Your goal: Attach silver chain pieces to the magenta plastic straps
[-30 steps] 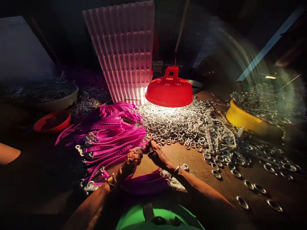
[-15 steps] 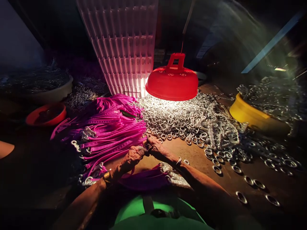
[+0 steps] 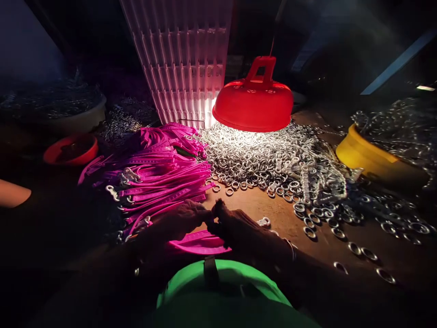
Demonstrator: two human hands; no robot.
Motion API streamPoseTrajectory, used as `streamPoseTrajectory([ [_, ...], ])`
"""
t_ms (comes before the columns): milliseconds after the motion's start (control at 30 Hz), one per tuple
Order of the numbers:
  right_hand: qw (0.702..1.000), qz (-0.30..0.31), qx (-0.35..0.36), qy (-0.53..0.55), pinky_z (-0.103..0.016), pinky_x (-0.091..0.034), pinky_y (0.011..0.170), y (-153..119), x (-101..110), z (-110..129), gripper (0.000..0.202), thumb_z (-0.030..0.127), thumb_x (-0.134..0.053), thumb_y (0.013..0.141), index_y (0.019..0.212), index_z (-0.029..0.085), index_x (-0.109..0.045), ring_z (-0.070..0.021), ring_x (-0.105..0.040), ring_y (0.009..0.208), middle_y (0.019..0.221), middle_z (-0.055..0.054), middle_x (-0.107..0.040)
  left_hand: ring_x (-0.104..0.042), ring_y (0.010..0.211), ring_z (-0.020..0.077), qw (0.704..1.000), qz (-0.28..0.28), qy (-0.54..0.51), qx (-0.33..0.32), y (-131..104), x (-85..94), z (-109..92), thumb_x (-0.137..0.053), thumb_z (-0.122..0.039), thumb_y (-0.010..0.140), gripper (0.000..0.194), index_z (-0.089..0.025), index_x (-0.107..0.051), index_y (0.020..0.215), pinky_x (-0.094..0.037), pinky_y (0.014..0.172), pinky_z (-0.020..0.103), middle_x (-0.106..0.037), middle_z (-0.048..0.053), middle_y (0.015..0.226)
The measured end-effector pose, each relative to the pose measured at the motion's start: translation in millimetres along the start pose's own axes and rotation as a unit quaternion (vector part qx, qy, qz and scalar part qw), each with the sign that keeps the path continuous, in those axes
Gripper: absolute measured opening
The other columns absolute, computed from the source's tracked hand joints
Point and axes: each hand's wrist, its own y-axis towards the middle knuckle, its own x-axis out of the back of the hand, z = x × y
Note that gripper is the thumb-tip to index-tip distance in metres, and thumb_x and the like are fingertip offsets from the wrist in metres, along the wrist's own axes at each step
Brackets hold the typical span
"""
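Observation:
Close together, low over the table, are my left hand [image 3: 186,216] and my right hand [image 3: 235,223]. Both are in shadow with their fingers closed and fingertips nearly meeting; whatever small thing they pinch is too dark to make out. Behind my left hand lies a heap of pink straps [image 3: 170,180], some with metal rings and clasp-like pieces at their left ends. A smaller bundle of pink straps [image 3: 203,244] rests below the hands, nearer my body. Beyond my right hand spreads a large pile of silvery rings [image 3: 256,159].
A red lamp [image 3: 252,107] hangs over the rings. A ribbed pale plastic panel [image 3: 187,68] stands behind the straps. At right is a yellow basin [image 3: 365,155] heaped with metal pieces; at left, a red bowl [image 3: 51,158]. Someone's bare arm [image 3: 13,193] enters from the left.
My hands have drawn slightly nearer my body and dropped into shadow. The view has shifted slightly, so the lamp and piles appear higher and further right.

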Motion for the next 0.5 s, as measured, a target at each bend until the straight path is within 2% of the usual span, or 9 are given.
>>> streamPoseTrajectory([
  [100,0.994,-0.026,-0.012,-0.105,-0.025,-0.029,0.052,-36,-15,10,0.023,0.020,-0.048,0.086,0.109,0.017,-0.045,-0.0124,-0.044,0.054,0.073,-0.006,-0.059,-0.020,0.043,0.0047,0.998,0.058,0.035,0.017,-18,-13.9,6,-0.063,-0.049,0.073,0.041,-0.013,-0.051,0.057,-0.013,0.043,0.026,-0.028,-0.006,0.046],
  [200,0.992,-0.018,0.004,-0.127,-0.029,-0.032,0.058,-63,-25,11,0.037,0.014,-0.051,0.077,0.113,0.018,-0.045,-0.0164,-0.046,0.062,0.086,-0.010,-0.059,-0.025,0.048,0.0054,0.995,0.104,0.004,0.004,-22,-23.9,28,-0.062,-0.059,0.071,0.053,-0.014,-0.041,0.051,-0.017,0.046,0.025,-0.030,-0.004,0.050],
  [267,0.997,-0.009,-0.012,-0.078,-0.029,-0.032,0.057,-70,-30,9,0.039,0.017,-0.054,0.074,0.112,0.018,-0.046,-0.0161,-0.044,0.061,0.083,-0.008,-0.059,-0.026,0.047,0.0053,0.991,0.129,-0.006,-0.025,-22,-27.2,42,-0.059,-0.061,0.073,0.055,-0.014,-0.039,0.050,-0.017,0.046,0.025,-0.031,-0.004,0.049],
  [333,0.998,-0.008,-0.056,-0.017,-0.027,-0.030,0.053,-70,-35,7,0.026,0.022,-0.053,0.078,0.104,0.019,-0.048,-0.0140,-0.041,0.056,0.074,-0.005,-0.056,-0.026,0.046,0.0049,0.989,0.141,-0.016,-0.051,-23,-29.1,52,-0.055,-0.058,0.079,0.053,-0.013,-0.042,0.053,-0.017,0.045,0.024,-0.033,-0.004,0.049],
  [400,0.995,-0.006,-0.094,0.041,-0.026,-0.029,0.049,-65,-39,5,0.014,0.026,-0.047,0.085,0.097,0.019,-0.048,-0.0123,-0.040,0.053,0.067,-0.002,-0.054,-0.028,0.047,0.0051,0.990,0.125,-0.027,-0.052,-26,-31.2,57,-0.052,-0.054,0.082,0.049,-0.012,-0.047,0.058,-0.019,0.045,0.023,-0.036,-0.003,0.052],
  [500,0.979,-0.012,-0.148,0.140,-0.024,-0.030,0.048,-55,-44,2,0.012,0.031,-0.049,0.085,0.085,0.019,-0.046,-0.0114,-0.042,0.054,0.065,0.000,-0.053,-0.036,0.049,0.0063,0.992,0.097,-0.069,-0.041,-26,-35.0,57,-0.056,-0.057,0.079,0.050,-0.010,-0.053,0.062,-0.025,0.045,0.021,-0.044,0.000,0.055],
])
